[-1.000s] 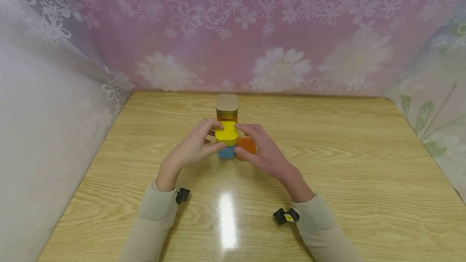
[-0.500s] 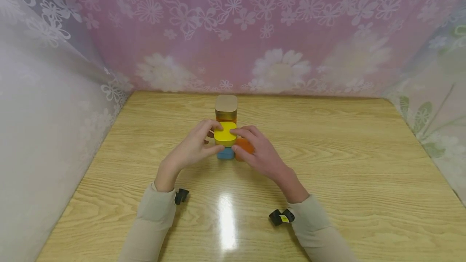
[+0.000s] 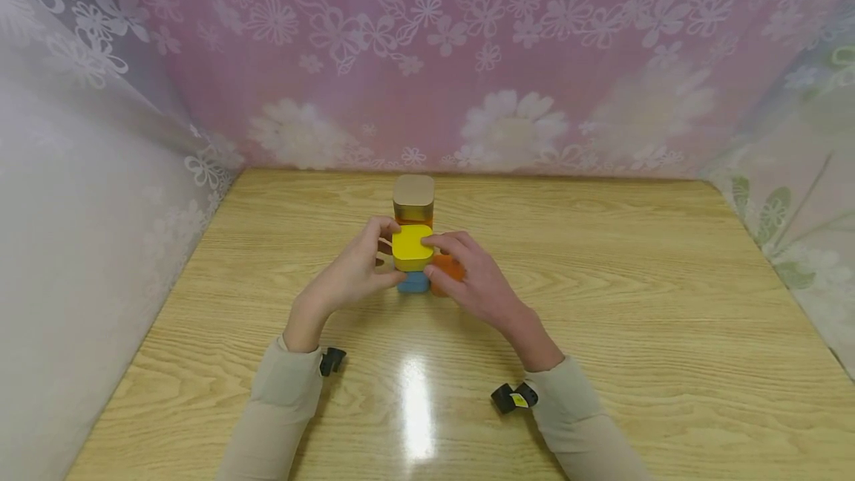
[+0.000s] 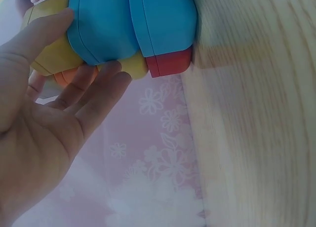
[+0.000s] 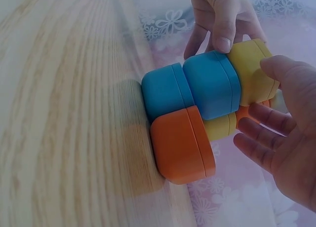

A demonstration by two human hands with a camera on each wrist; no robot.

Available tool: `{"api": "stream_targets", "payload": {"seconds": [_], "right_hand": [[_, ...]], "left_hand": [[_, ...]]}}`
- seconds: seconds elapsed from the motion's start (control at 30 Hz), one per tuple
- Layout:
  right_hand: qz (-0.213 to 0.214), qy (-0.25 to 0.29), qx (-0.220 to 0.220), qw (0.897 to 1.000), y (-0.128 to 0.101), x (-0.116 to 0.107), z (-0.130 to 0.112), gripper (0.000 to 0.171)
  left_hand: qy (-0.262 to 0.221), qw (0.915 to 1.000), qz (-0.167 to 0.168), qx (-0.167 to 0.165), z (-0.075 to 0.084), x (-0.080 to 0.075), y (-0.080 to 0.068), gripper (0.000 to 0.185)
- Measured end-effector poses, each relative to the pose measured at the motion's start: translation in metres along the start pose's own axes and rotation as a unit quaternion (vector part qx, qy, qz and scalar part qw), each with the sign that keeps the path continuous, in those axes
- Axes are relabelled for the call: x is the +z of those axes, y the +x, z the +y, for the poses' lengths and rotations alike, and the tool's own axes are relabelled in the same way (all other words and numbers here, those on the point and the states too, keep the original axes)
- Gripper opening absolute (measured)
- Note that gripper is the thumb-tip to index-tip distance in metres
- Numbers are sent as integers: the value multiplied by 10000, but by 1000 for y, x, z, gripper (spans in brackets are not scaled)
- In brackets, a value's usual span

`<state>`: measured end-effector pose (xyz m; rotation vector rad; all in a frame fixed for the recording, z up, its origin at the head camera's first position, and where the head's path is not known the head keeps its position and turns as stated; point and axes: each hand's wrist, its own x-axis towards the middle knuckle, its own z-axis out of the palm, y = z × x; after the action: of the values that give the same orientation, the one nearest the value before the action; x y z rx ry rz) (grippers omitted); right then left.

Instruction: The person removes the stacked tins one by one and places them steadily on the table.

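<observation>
Left hand (image 3: pixel 347 273) and right hand (image 3: pixel 477 284) both pinch yellow block (image 3: pixel 411 246) atop blue stack (image 5: pixel 197 86); orange block (image 5: pixel 181 144) beside, on desk (image 3: pixel 634 303); gold-lidded tin (image 3: pixel 413 197) behind.

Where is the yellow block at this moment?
In the head view, the yellow block tops the stack at table centre, above a blue block, between the left hand and right hand.

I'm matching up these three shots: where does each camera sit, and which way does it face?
Head: worn high, looking down at the table; both hands and sleeves show around the yellow block.
Left wrist: low beside the stack, facing the blue blocks; left hand shows.
Right wrist: low, opposite side, facing the orange block; right hand shows.
Both wrist views share the blue blocks.
</observation>
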<state>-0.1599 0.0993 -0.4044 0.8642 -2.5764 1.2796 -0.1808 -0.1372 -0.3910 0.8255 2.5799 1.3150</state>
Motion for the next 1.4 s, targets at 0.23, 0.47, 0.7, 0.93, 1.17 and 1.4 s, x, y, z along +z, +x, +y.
{"api": "stream_targets", "payload": {"seconds": [0.23, 0.47, 0.7, 0.93, 1.17, 1.4], "right_hand": [[18, 104, -17, 9999, 0, 1, 1, 38], [31, 150, 4, 9999, -1, 0, 1, 39], [70, 188, 125, 9997, -1, 1, 1, 41], [35, 283, 262, 9992, 0, 3, 0, 46], [181, 270, 209, 9993, 0, 4, -1, 46], [333, 366, 267, 9984, 0, 5, -1, 43]], "left_hand": [[-135, 9999, -1, -37, -2, 0, 0, 66], [-324, 9993, -20, -197, -3, 0, -1, 67], [-97, 9993, -91, -357, -4, 0, 0, 53], [285, 9984, -183, -464, -6, -1, -1, 37], [337, 9981, -175, -489, -5, -2, 0, 35], [339, 9978, -167, -542, -5, -1, 0, 35]]}}
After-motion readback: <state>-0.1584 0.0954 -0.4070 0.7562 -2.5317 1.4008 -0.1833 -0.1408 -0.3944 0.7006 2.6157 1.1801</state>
